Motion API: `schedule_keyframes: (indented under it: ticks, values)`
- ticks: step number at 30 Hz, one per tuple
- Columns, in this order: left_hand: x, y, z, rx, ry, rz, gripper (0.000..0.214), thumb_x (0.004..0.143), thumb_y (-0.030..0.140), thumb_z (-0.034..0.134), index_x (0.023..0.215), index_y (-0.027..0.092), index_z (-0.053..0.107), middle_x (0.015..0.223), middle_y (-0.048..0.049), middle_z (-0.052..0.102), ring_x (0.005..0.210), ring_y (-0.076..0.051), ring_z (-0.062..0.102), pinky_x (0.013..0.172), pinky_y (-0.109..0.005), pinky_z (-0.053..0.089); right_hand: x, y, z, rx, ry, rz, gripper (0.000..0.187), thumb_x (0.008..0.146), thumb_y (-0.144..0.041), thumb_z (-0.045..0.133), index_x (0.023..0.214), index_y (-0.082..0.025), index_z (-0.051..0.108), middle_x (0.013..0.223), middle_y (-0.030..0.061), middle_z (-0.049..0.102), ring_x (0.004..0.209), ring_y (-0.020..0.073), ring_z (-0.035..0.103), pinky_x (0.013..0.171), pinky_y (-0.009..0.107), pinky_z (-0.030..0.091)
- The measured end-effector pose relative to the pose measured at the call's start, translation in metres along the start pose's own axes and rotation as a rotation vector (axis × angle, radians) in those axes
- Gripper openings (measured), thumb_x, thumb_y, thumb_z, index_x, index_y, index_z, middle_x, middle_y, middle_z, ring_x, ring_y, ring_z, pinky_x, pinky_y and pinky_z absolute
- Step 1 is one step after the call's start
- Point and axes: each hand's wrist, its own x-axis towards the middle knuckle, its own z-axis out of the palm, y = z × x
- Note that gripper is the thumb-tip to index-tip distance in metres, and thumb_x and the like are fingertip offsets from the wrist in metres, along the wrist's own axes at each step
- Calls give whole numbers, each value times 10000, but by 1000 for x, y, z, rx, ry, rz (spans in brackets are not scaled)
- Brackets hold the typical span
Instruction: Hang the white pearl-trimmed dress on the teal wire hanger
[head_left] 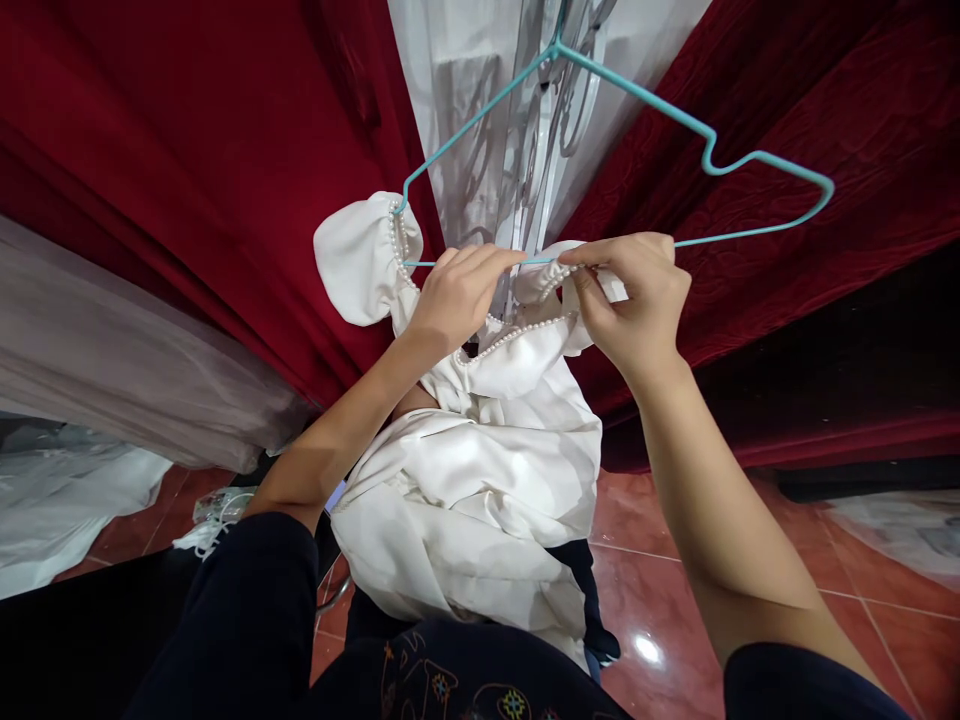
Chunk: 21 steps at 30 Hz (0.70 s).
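Note:
A white dress with a pearl-trimmed neckline and puffed sleeves hangs bunched in front of me. One sleeve sits over the left end of a light-blue hanger. My left hand is closed around the hanger's lower bar, just above the neckline. My right hand pinches the pearl edge of the other sleeve close to that bar, partly hiding it. The hanger's notched right end sticks out bare beyond my right hand.
Dark red curtains hang on both sides, with a white metal frame between them. Pale fabric drapes at the left. White cords and a clear packet lie near my left elbow, above a red tiled floor.

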Motion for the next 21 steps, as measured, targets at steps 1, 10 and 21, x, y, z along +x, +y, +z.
schedule_keyframes:
  ticks: [1,10,21]
  values:
    - [-1,-1,3,26,-8,-18,403,1060,64,367,1255,209,688,1157,-53,761,1062,-232,697,955,-387,492,-1,0,0,-1,10,-27,176,990,-210,565,1030,-302,710,995,5,793,958,214,737,961,459,519]
    - [6,-6,-10,-46,-30,-127,371,987,10,473,1120,214,754,1010,-11,790,988,-208,745,925,-370,535,-39,19,-20,-75,341,239,145,812,-189,619,849,-194,759,654,-1,602,596,112,494,670,310,377]
    - [8,1,-30,-169,-63,-213,418,884,-16,490,1016,231,801,970,0,808,937,-200,784,877,-332,624,32,90,-73,-17,630,173,52,731,-118,764,719,-166,749,628,-3,627,570,109,512,634,356,317]
